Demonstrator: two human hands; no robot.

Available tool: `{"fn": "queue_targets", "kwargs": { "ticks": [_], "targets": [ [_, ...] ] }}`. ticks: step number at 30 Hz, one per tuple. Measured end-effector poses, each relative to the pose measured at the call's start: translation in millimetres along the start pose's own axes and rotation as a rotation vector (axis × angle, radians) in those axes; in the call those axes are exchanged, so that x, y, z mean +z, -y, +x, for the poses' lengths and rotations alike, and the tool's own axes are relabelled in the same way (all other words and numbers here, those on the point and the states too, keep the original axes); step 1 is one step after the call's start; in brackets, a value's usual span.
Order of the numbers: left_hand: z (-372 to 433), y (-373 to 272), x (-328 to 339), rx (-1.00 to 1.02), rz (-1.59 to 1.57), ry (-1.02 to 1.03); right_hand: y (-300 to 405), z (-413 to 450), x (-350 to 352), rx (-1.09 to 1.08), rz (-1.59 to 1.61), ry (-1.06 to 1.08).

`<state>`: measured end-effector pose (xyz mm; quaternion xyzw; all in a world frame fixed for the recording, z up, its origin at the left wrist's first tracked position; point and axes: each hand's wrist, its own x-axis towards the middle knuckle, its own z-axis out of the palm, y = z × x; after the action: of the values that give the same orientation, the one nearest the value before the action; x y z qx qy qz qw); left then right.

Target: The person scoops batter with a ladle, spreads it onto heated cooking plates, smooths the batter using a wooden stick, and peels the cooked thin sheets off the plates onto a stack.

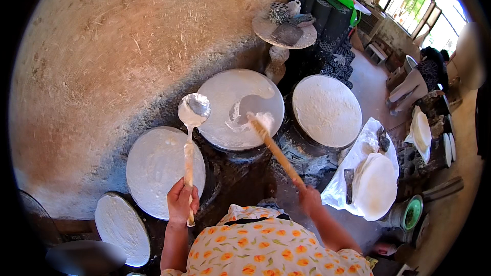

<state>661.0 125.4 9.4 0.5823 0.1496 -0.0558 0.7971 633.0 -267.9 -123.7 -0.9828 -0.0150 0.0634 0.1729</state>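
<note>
My left hand [183, 201] grips the wooden handle of a metal ladle [194, 109], whose batter-coated bowl is held up near the left edge of the middle round griddle [241, 142]. In my right hand [310, 200] is the wooden handle of a brush or whisk-like tool [278, 153]; its whitish tip, partly blurred, is at the middle griddle's surface. White batter covers part of that griddle, with a curved grey patch bare of it. Batter also coats a griddle [163, 176] at the left, another [122, 230] at the lower left, and one [327, 111] at the right.
A stack of thin white rounds [376, 188] lies on plastic sheeting [337, 189] at the right, beside a dark flat blade. Perforated coal briquettes [337, 61] stand behind a small round table [264, 27]. A rough wall borders the left. Another person [429, 69] sits farther right.
</note>
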Motion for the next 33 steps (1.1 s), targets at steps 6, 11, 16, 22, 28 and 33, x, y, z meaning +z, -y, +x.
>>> {"fn": "queue_targets", "kwargs": {
  "ticks": [6,11,16,22,28,33],
  "targets": [
    [14,-2,25,-0.007,0.019,-0.012,-18,78,16,0.038,0.293,-0.128],
    [14,-4,32,0.025,0.046,-0.059,-24,50,5,-0.084,0.111,0.036],
    [4,-5,39,0.042,0.047,-0.098,-26,106,-14,0.112,0.158,0.0],
    [-4,-3,52,-0.006,-0.007,-0.162,3,201,-24,0.0,0.545,-0.158],
    [-28,-7,37,0.05,0.028,-0.212,-12,159,-36,0.073,0.524,-0.284],
    [-20,-1,43,0.021,-0.006,-0.179,20,170,-31,0.01,0.527,0.019]
  ]
}}
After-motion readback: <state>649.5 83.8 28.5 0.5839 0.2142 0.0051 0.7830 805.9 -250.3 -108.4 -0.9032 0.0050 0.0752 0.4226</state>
